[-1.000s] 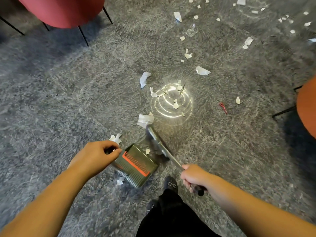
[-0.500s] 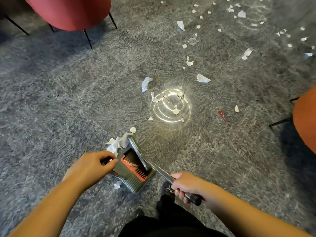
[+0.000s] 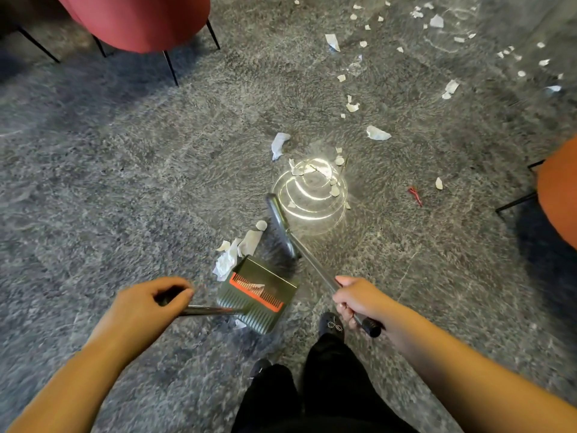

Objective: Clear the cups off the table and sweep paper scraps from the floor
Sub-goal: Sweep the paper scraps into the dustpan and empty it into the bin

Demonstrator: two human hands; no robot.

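Observation:
My left hand [image 3: 142,303] grips the handle of a green dustpan [image 3: 259,296] that rests on the grey floor. The pan has an orange comb strip, and one white scrap lies on it. My right hand [image 3: 359,300] grips the metal handle of a broom [image 3: 282,228]. The broom's head lies just beyond the pan's mouth. A clump of white paper scraps [image 3: 237,253] sits at the pan's far left corner, next to the bristles. Several more scraps [image 3: 376,132] are scattered farther out and to the right. No cups or table are in view.
A red chair [image 3: 140,20] on thin black legs stands at the top left. An orange chair [image 3: 559,195] is at the right edge. A bright light reflection [image 3: 312,192] glares on the floor. A small red scrap [image 3: 415,195] lies right of it. My shoe [image 3: 331,325] is beside the dustpan.
The broom head has swung back out beyond the pan's mouth, leaving the scrap clump at the pan's far left corner. The dustpan has shifted right. One scrap now lies on the pan.

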